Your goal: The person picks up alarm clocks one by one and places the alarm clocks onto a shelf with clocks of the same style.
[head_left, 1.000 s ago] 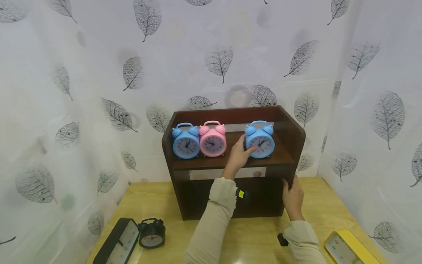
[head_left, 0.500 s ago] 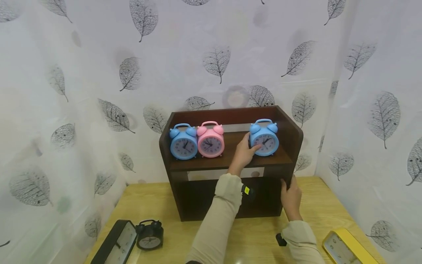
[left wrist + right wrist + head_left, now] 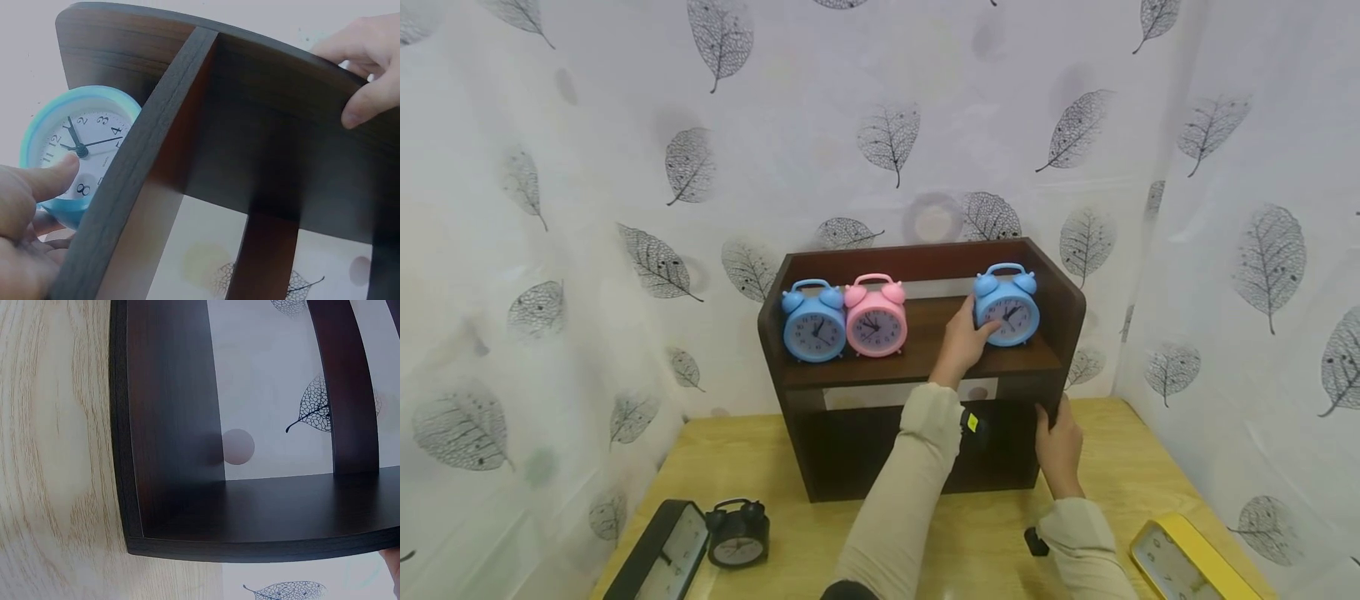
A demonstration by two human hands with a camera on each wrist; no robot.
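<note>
On the right part of the upper shelf stands a blue twin-bell alarm clock (image 3: 1011,312). My left hand (image 3: 964,340) grips it from its left side, the thumb lying across the dial; the left wrist view shows the same thumb on the clock face (image 3: 94,140), while the fingers behind are partly hidden. My right hand (image 3: 1060,446) holds the right side panel of the dark brown shelf unit (image 3: 917,379) below the upper board, thumb on the inner face. A second blue alarm clock (image 3: 815,329) and a pink alarm clock (image 3: 876,321) stand side by side at the shelf's left.
A black twin-bell alarm clock (image 3: 737,537) and a black rectangular clock (image 3: 662,554) sit at the table's front left. A yellow rectangular clock (image 3: 1187,558) lies at the front right. The wooden table (image 3: 730,454) meets a leaf-patterned curtain (image 3: 820,100) behind.
My left hand has moved the blue alarm clock to the right along the upper shelf, nearer the right side panel. My right hand keeps its hold on the shelf unit. The head view has shifted slightly.
</note>
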